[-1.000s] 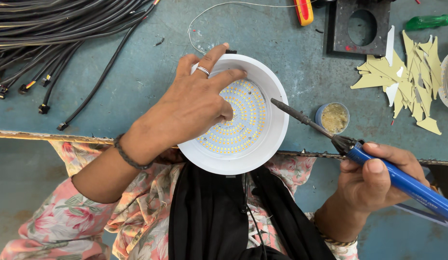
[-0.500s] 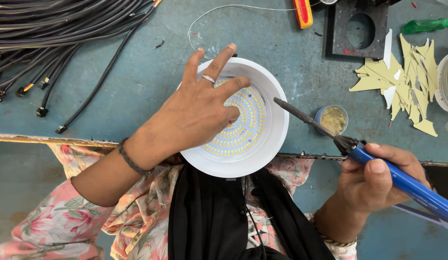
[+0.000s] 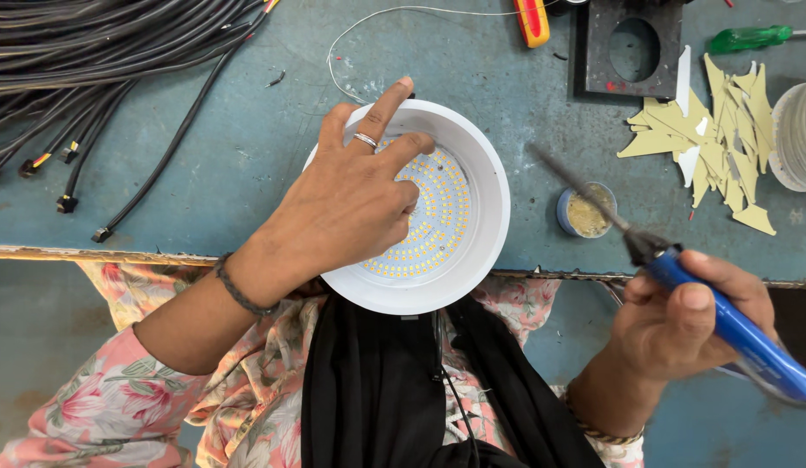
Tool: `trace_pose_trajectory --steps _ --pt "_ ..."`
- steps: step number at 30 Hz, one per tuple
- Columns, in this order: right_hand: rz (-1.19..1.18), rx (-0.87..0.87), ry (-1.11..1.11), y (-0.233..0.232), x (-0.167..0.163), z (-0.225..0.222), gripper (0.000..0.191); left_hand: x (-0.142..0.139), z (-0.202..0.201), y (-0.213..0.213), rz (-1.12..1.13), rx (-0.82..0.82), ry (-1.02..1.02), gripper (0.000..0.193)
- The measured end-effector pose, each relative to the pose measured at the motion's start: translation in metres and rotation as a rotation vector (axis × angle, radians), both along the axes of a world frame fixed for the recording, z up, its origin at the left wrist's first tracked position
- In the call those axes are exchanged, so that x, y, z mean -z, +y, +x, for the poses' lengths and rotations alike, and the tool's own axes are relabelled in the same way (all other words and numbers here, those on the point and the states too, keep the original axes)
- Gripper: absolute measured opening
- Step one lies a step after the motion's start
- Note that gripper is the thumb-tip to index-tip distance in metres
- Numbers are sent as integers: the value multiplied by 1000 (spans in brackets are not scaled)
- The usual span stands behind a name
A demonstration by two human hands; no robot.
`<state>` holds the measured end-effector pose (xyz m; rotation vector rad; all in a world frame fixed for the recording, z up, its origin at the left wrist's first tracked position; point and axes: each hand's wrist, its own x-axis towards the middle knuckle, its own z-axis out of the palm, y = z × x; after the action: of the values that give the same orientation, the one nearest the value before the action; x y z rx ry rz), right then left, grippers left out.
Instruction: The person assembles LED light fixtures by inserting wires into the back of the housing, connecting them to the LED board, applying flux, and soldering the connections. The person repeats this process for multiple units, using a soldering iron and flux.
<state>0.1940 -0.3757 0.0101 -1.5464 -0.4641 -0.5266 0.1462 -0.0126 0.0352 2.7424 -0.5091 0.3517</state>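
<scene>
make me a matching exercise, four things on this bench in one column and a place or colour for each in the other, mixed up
Things:
1. soldering iron
2. round lamp housing
3. small tin
4. black cables

Descriptions:
A. far left of the bench
B. white, under the left hand
C. blue handle, in the right hand
D. between the lamp and the iron's tip

Pairs: 1-C, 2-B, 3-D, 4-A

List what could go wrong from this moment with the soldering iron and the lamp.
1. The soldering iron in the right hand has its tip over the small tin of flux; a swing back might graze the left hand spread over the LED board.
2. The white lamp housing overhangs the table edge and might tip.
</scene>
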Motion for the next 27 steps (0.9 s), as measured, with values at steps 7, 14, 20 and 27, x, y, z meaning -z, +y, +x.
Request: trace_pose_trajectory --steps 7,14,20,27 --pt "-200 -60 -27 10 1 1 44 -3 1 3 -30 -7 46 9" --pt "-655 -63 -79 10 19 9 82 -4 -4 -2 -100 -80 74 12" --pt "-556 -82 77 17 39 24 89 -10 -10 -19 -51 -236 113 10" --pt "-458 -82 38 40 11 17 101 -4 -19 -21 -181 -274 72 13"
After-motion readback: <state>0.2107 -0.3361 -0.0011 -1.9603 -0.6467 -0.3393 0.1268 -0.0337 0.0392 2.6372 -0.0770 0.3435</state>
